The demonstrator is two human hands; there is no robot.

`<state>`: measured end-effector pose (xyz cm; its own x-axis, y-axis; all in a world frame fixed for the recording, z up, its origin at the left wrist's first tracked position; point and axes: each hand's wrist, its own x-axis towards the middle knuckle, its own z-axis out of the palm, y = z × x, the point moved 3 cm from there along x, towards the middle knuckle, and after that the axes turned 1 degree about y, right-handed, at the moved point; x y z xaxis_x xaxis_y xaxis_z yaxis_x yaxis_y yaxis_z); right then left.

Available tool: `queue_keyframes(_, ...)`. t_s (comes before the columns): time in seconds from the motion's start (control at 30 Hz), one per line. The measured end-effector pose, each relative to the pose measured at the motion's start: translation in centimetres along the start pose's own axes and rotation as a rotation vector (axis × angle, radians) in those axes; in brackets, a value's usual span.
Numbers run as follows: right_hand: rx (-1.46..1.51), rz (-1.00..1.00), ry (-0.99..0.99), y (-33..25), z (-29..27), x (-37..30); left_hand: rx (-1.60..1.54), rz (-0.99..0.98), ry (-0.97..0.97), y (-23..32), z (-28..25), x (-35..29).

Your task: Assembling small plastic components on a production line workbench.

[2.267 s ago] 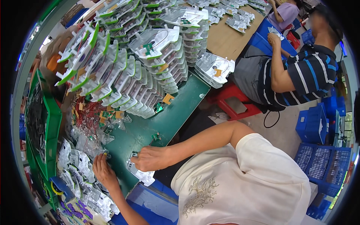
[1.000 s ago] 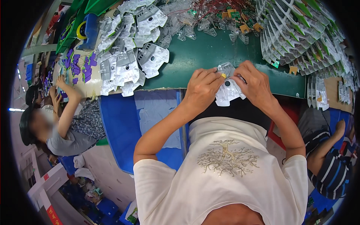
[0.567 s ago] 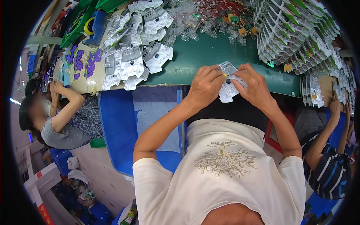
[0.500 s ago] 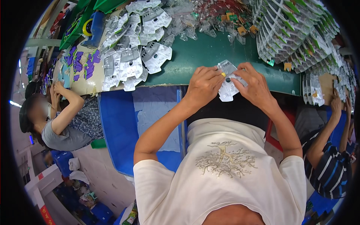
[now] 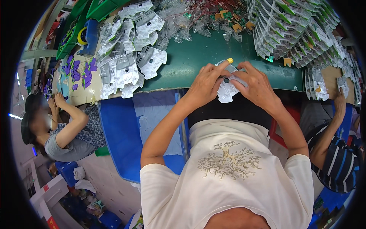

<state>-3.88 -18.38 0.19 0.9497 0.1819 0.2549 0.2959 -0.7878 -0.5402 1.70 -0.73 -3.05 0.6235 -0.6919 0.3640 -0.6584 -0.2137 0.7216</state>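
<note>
A silvery-grey moulded plastic part (image 5: 226, 92) with a dark round hole is held between my two hands at the front edge of the green bench. My left hand (image 5: 204, 84) grips its left side, the index finger stretched along the upper end. That fingertip wears a yellow covering (image 5: 230, 60). From the other side, my right hand (image 5: 257, 82) pinches the part between thumb and curled fingers. The fingers hide much of the part's upper half.
Grey parts (image 5: 124, 70) are heaped on the left, with purple pieces (image 5: 90, 72) beyond. Clear plastic pieces and red wires (image 5: 206, 15) lie at the back. Tall stacks of parts (image 5: 289, 34) rise on the right. A blue bin (image 5: 120, 137) stands below; co-workers sit on both sides.
My left index finger has straightened, its yellow tip moving up to the part's far end. The part has shifted slightly left in view. The right-hand co-worker now touches a grey part.
</note>
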Motion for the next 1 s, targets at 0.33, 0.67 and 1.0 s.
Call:
queue_keyframes(0.33, 0.654, 0.214, -0.157, -0.5, -3.4, -0.8, -0.010, -0.039, -0.014, 0.1, -0.3, 0.3)
queue_keyframes(0.67, 0.146, -0.114, 0.104, -2.5, 0.4, -3.5, -0.041, -0.021, 0.019, -0.2, 0.0, 0.0)
queue_keyframes(1.0, 0.394, 0.199, 0.167, -2.3, -0.5, -2.6, -0.054, -0.003, 0.028, -0.4, -0.1, -0.3)
